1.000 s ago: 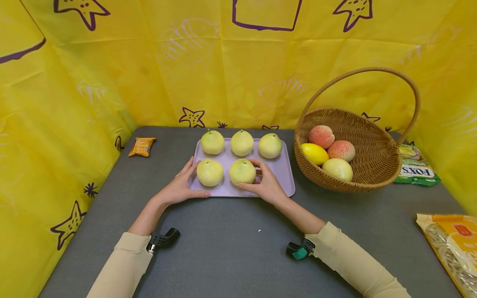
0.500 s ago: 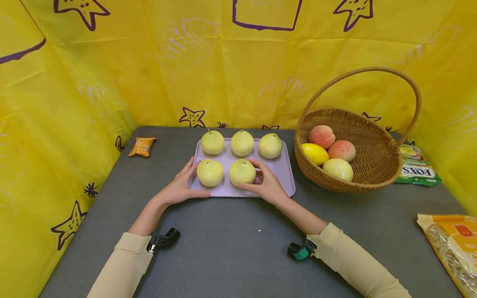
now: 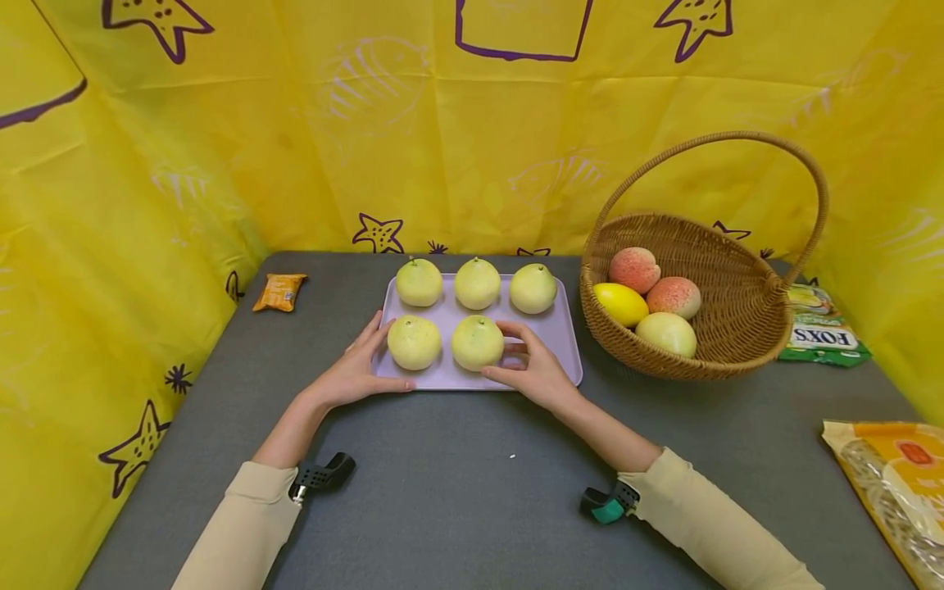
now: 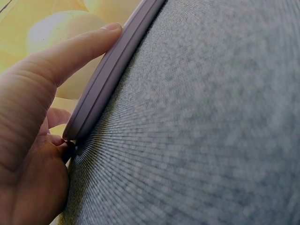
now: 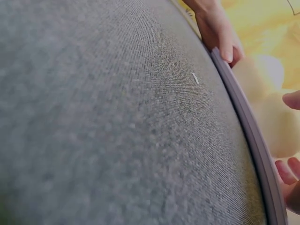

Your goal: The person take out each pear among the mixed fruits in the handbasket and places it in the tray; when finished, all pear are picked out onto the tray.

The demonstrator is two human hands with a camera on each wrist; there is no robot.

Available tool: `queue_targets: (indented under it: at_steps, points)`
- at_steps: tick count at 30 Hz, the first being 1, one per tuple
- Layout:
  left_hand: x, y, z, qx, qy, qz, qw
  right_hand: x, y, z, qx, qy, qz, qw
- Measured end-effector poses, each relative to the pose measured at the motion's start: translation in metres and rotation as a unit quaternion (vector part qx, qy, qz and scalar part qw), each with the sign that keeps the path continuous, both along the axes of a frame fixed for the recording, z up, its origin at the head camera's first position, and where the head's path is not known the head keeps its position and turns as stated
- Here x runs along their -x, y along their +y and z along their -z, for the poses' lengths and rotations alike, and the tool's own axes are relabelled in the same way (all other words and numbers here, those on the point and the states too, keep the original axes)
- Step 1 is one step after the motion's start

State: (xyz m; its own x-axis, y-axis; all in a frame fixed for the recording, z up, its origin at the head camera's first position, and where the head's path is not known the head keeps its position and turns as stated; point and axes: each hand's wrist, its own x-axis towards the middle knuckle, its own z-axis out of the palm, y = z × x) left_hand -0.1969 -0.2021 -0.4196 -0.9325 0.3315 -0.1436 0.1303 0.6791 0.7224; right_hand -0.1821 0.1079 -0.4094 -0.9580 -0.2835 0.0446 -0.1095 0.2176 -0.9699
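A lilac tray (image 3: 451,379) lies on the dark grey table, bearing several round, pale yellow-green fruits with short stems in two rows. At its near left corner, my left hand (image 3: 356,369) holds the tray. Its thumb (image 4: 89,46) lies on the front rim, and the other fingers reach along the left side. My right hand (image 3: 537,367) is at the right side of the front-row right fruit (image 3: 478,342), thumb and fingers spread loosely beside it. Next to that fruit sits the front-row left fruit (image 3: 415,342), close to my left fingers.
Right of the tray stands a wicker basket (image 3: 737,328) with two peaches (image 3: 634,270), a yellow fruit (image 3: 621,304) and a pale round fruit (image 3: 667,334). A green packet (image 3: 826,336) lies behind it. An orange packet (image 3: 279,292) is far left, a noodle bag (image 3: 896,483) near right.
My right hand has eased slightly to the right, its fingers loosening from the front-row right fruit, which stays on the tray. The left hand has kept its place at the tray corner.
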Motion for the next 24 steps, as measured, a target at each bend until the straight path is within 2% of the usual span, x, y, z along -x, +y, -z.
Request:
queue_targets:
  at_steps: [4, 11, 24]
  points:
    - [0.000, 0.000, 0.000, 0.001, -0.001, 0.000, 1.0000, -0.004, 0.007, -0.004, 0.007, -0.004, -0.004, 1.0000]
    - [0.000, 0.001, -0.002, -0.001, -0.006, -0.001, 1.0000, -0.014, 0.022, -0.015, -0.016, 0.001, -0.013, 0.9998]
    - [0.000, 0.000, -0.002, -0.003, -0.008, 0.002, 1.0000, -0.035, 0.054, -0.043, -0.082, 0.063, -0.052, 0.9933]
